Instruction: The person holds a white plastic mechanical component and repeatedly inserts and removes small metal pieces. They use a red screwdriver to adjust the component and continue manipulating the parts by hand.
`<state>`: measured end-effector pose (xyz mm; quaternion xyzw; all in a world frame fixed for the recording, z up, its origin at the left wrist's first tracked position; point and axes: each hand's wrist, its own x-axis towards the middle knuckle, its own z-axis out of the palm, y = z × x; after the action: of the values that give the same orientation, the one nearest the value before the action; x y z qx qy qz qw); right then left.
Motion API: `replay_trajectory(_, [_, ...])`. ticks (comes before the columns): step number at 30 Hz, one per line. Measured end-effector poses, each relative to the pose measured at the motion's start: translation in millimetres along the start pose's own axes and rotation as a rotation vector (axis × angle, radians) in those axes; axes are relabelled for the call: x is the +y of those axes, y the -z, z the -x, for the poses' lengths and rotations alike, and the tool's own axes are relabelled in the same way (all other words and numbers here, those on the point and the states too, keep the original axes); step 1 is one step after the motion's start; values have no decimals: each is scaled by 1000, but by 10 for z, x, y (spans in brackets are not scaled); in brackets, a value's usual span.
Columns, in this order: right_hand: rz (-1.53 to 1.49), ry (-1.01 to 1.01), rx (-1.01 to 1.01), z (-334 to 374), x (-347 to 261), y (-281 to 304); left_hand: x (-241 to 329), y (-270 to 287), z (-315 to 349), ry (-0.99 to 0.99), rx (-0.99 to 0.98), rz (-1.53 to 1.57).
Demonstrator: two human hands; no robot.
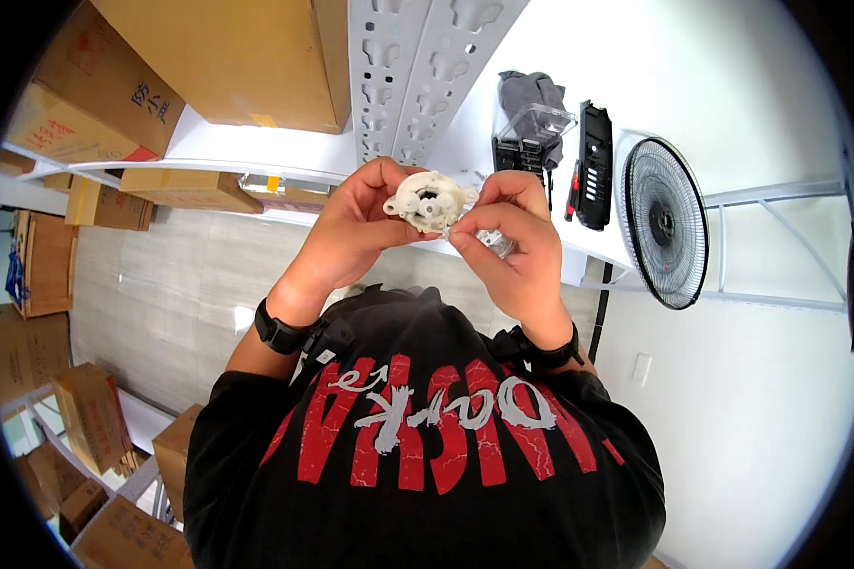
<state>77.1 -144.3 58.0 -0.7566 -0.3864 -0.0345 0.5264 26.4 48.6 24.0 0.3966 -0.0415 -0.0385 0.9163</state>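
My left hand [359, 216] grips a round off-white plastic gear housing [428, 202] by its left side, with the thumb in front. The housing has a dark ring and a pale hub at its middle, and a small lug on its left. At its lower right edge, my right hand [517, 242] is closed, thumb and forefinger pinched together against the rim. Whatever sits between those fingertips is too small to make out. A clear plastic piece [495, 243] shows under the right fingers, held in that hand.
Past my right hand, a white table [584, 248] bears a grey cloth bundle [533, 95], a clear plastic box [539, 121] and a black slotted panel [595, 166]. A black fan grille [666, 223] stands at its right. A perforated shelf post [417, 76] rises ahead; cardboard boxes [228, 57] fill shelves at left.
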Motion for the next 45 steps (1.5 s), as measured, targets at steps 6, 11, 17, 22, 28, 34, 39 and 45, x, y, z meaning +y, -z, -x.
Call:
replay_trajectory(6, [-99, -69, 114, 35, -108, -282, 143, 127, 115, -94, -62, -112])
replay_trajectory(11, [-193, -223, 224, 77, -254, -469, 219, 134, 189, -220, -97, -226])
replay_trajectory(17, [-409, -229, 312, 108, -242, -656, 258, 107, 245, -313, -117, -285])
replay_trajectory(22, [-538, -291, 300, 71, -302, -701, 253, 162, 259, -265, -89, -289])
replay_trajectory(28, [-564, -315, 273, 48, -295, -711, 248, 117, 279, -68, 8, -164])
replay_trajectory(34, [-495, -277, 265, 71, -198, -758, 196, 165, 238, -92, 91, -325])
replay_trajectory(39, [-553, -342, 213, 80, -154, -736, 231, 149, 232, -143, 107, -389])
replay_trajectory(45, [-538, -262, 186, 65, -277, -683, 277, 139, 241, -239, 39, -334])
